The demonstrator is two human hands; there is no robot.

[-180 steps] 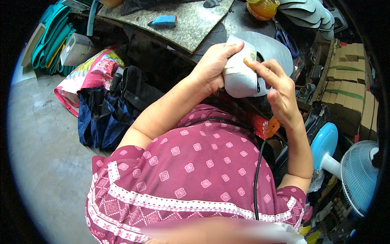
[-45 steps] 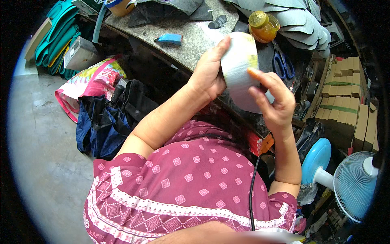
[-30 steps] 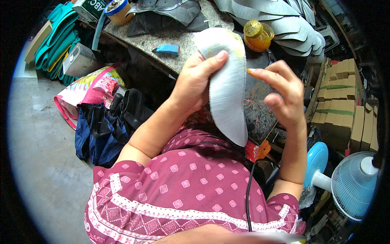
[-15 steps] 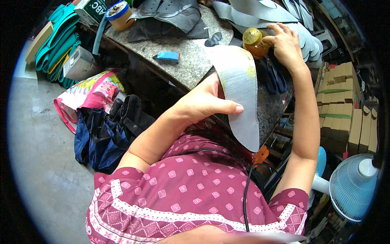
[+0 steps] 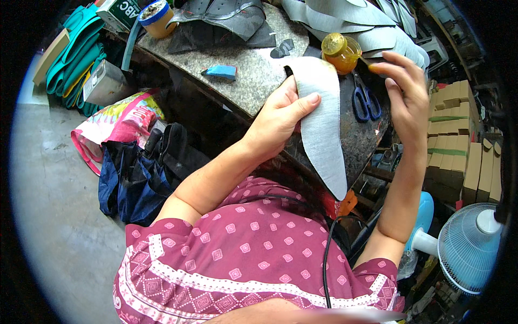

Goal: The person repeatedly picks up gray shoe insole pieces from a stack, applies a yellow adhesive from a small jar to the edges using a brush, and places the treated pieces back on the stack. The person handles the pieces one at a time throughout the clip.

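Observation:
A long, curved grey-white cut piece of sheet material is in my left hand, my thumb pressed on its face and the other fingers behind it. Its upper end bends over and its tapered end hangs down. My right hand is raised with fingers apart, and the index fingertip is coated yellow. Just left of that fingertip stands a glass jar of amber glue, its yellow-crusted lid tipped at the mouth. Below the jar lie dark blue-handled scissors.
More grey cut pieces are heaped at the back right. On the stone worktop lie a blue scrap, black shoe parts and a blue-rimmed tub. A fan stands at right, bags at left.
My right hand has drawn back from the jar to the right and down, fingers now spread, leaving the scissors more exposed. My left hand has turned slightly and shifted up with the grey piece.

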